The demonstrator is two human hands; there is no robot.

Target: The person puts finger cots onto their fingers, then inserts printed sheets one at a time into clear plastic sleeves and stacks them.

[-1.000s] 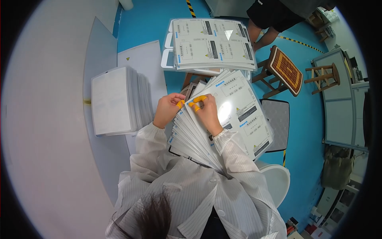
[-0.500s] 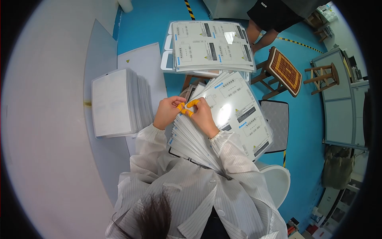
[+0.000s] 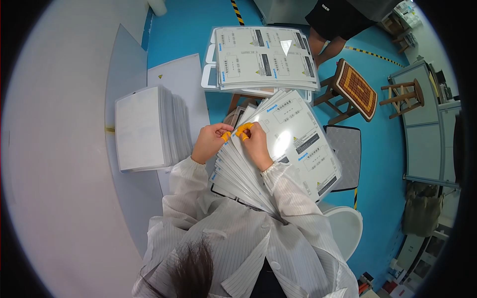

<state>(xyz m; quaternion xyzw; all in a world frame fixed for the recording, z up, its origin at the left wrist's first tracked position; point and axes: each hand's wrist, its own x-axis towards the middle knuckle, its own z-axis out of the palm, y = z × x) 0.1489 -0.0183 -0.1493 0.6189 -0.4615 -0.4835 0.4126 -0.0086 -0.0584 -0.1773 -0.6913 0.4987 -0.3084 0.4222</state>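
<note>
A fanned stack of printed label sheets [image 3: 278, 119] lies in front of my body, glossy on top, with blue lettering and dark blocks. Both hands meet at the top sheet's near-left corner. My left hand [image 3: 208, 143] is closed, thumb and forefinger pinched on the corner's edge. My right hand [image 3: 256, 146] rests over the sheet with its fingers curled into a pinch at that same corner. Yellow finger covers [image 3: 243, 130] sit on fingertips of both hands. What exactly lies between the fingertips is too small to see.
Beyond the fan, another pile of printed sheets [image 3: 266, 59] sits on a stool. At left stands a thick stack of white-backed sheets [image 3: 139, 131]. A wooden stool with a beaded seat [image 3: 355, 89] and a grey cushion [image 3: 344, 156] are at right. Another person [image 3: 340, 22] stands at the back.
My fingertips have drawn slightly apart at the sheet's corner; the right thumb has lifted up toward its forefinger. The stacks have stayed in place.
</note>
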